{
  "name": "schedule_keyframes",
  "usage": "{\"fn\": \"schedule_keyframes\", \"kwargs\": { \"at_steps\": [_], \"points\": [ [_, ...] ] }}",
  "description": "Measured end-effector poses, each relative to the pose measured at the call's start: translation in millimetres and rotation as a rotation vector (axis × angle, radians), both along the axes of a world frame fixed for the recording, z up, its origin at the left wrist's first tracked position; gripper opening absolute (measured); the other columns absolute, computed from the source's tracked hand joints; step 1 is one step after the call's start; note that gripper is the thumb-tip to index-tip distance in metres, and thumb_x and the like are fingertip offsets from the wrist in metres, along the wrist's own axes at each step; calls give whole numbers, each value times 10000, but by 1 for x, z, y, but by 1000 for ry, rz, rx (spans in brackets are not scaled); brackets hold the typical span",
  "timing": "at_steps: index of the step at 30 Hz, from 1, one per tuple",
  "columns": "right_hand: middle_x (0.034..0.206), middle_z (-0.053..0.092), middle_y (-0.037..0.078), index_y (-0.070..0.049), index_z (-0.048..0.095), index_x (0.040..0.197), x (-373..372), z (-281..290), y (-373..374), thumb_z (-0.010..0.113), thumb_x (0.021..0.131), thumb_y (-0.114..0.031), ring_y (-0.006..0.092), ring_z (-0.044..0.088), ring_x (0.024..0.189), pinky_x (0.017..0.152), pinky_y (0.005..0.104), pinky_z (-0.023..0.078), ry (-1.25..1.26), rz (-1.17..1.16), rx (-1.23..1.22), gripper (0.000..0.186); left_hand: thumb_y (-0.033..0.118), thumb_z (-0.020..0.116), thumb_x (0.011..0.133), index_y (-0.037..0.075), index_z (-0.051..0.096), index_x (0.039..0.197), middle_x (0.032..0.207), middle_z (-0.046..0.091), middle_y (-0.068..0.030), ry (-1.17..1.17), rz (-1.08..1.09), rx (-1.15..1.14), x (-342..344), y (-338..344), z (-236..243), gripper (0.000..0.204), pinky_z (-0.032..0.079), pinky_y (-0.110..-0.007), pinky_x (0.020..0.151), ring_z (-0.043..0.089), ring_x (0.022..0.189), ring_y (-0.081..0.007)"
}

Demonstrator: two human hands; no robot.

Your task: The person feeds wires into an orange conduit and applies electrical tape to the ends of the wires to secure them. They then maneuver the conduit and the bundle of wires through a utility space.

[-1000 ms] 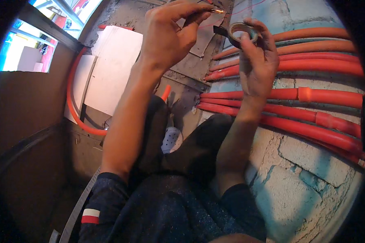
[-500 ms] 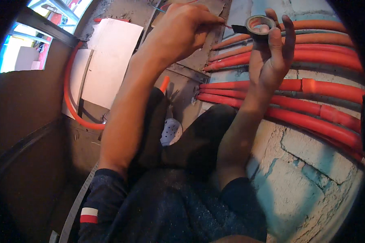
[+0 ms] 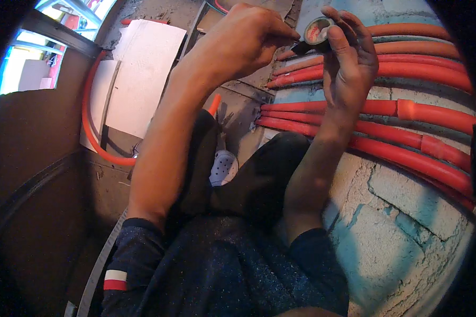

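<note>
My right hand [image 3: 349, 66], raised at the upper right, is shut on a tape roll [image 3: 316, 33] with a pale core, fingers curled round it. A short black strip [image 3: 301, 48] sticks out from the roll toward the left. My left hand [image 3: 235, 45] is closed in a pinch beside that strip, at the end of a thin wire [image 3: 221, 8] that runs in from the top; its fingertips are small and partly hidden. Below both hands are my dark-trousered knees and a white perforated shoe [image 3: 223, 168].
Red-orange conduits [image 3: 407, 158] run along a rough block wall [image 3: 396, 227] on my right. At left are white boards [image 3: 140, 74], a bent orange pipe [image 3: 87, 100], a dark panel [image 3: 31, 137] and an opening [image 3: 42, 63]. A metal edge [image 3: 103, 264] lies by my left arm.
The roll rose rightward half a second ago, then moved back left and tilted. My left hand shifted right toward the strip; the copper wire tip seen a second ago is now hidden.
</note>
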State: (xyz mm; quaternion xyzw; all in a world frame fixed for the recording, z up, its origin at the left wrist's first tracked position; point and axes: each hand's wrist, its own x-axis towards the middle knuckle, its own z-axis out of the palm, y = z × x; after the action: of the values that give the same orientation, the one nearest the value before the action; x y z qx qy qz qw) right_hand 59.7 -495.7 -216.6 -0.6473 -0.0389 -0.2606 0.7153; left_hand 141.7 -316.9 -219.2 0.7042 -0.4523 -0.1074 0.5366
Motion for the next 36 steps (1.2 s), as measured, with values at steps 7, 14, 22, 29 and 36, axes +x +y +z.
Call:
{"fn": "schedule_keyframes", "kwargs": {
  "at_steps": [7, 14, 22, 29, 36],
  "points": [
    [1154, 595, 165, 13, 549, 1156, 5, -6, -3, 574, 872, 23, 183, 607, 982, 844, 289, 513, -24, 35, -37, 285, -3, 576, 699, 55, 702, 927, 822, 658, -145, -197, 109, -150, 0, -11, -24, 267, 506, -389, 720, 634, 772, -327],
    [1169, 575, 133, 11, 538, 1187, 1, 4, 0, 583, 822, 90, 170, 594, 961, 860, 278, 489, -105, 84, 17, 375, -32, 636, 762, -14, 664, 951, 855, 685, -125, -90, 174, -92, -1, -8, -23, 192, 524, -310, 728, 672, 791, -212],
    [1172, 575, 149, 29, 543, 1170, 1, 5, 12, 613, 793, 107, 168, 595, 976, 857, 267, 491, 23, -41, -104, 392, 24, 646, 708, 21, 680, 870, 773, 666, -161, -39, 119, -211, -1, -8, -19, 165, 516, -342, 676, 659, 735, -312],
    [1162, 583, 168, 38, 561, 1120, 5, 0, 11, 631, 780, 115, 177, 603, 968, 851, 269, 497, 56, -68, -168, 356, 95, 681, 731, 27, 702, 872, 781, 664, -169, -91, 134, -168, -2, -7, -17, 158, 513, -341, 666, 655, 721, -313],
    [1190, 565, 187, 33, 564, 1101, 6, -3, 7, 636, 776, 113, 167, 602, 956, 832, 262, 503, -37, -3, -82, 342, 177, 736, 762, 9, 698, 862, 782, 690, -95, -94, 155, -166, -5, -9, -14, 200, 503, -286, 660, 653, 707, -164]
  ]
}}
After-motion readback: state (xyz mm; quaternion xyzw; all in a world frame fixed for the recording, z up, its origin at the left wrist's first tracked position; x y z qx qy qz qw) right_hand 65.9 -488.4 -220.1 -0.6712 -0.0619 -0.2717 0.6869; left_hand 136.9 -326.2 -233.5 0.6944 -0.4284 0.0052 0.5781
